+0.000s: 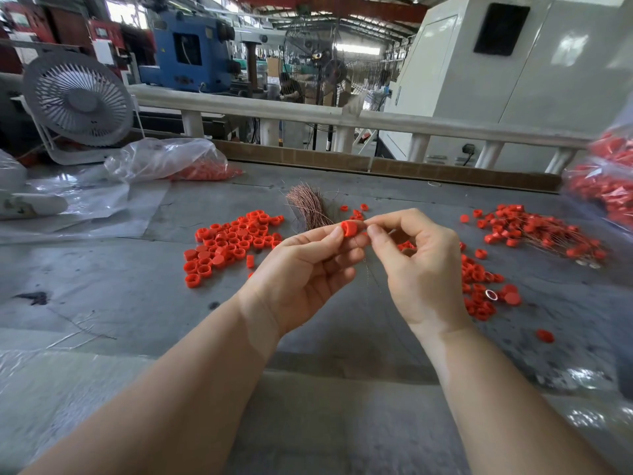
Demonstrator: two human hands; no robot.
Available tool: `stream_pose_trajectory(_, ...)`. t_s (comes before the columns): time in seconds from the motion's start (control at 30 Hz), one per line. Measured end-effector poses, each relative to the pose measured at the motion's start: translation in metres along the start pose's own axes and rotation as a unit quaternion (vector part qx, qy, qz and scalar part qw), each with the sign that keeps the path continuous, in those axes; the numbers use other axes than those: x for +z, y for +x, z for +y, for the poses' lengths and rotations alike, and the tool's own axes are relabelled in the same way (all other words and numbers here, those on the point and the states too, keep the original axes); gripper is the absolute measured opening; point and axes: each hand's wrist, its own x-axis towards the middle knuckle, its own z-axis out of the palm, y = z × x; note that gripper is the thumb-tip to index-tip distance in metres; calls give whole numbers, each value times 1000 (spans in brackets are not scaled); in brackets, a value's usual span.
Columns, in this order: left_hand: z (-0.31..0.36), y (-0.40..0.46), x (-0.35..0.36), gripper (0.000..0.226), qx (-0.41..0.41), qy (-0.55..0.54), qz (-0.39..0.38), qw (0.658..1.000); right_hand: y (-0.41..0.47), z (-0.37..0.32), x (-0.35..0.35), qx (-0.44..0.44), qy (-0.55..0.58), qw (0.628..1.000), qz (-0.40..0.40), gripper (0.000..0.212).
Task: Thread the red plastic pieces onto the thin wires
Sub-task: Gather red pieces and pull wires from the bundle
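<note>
— Where do we have the piece?
— Our left hand (301, 265) pinches one red piece (350, 229) above the table (102, 275), closed end toward us, axis running near to far. Our right hand (416, 258) pinches a thin wire (368, 269) hanging down beside it.
— And the bags?
— Far left, a clear bag (164, 159) holds red pieces; at the right edge, another bag (603, 186) is full of them.

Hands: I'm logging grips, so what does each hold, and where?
Left hand pinches a red cap by its sides; right hand pinches a thin wire near its top.
</note>
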Motion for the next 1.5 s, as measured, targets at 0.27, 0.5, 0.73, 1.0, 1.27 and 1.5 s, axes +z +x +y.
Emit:
stream_pose_trajectory(0.27,-1,1,0,19,7,26,14,1000,0,2,1,14,9,1000,-6,11)
stream_pose_trajectory(0.5,-4,0,2,17,27,57,29,998,0,6,3,49,30,996,-73,11)
stream_pose_trajectory(0.73,-8,2,-1,15,51,124,35,990,-1,5,4,74,93,984,-135,17)
stream_pose_trajectory(1.0,-13,3,-3,17,123,288,77,947,-2,10,6,94,84,979,-162,20)
stream_pose_trajectory(1.27,-15,4,-3,9,149,309,93,935,-2,10,8,102,119,974,-167,14)
stream_pose_trajectory(1.5,-13,7,-3,11,141,212,134,958,-1,14,9,132,88,979,-131,22)
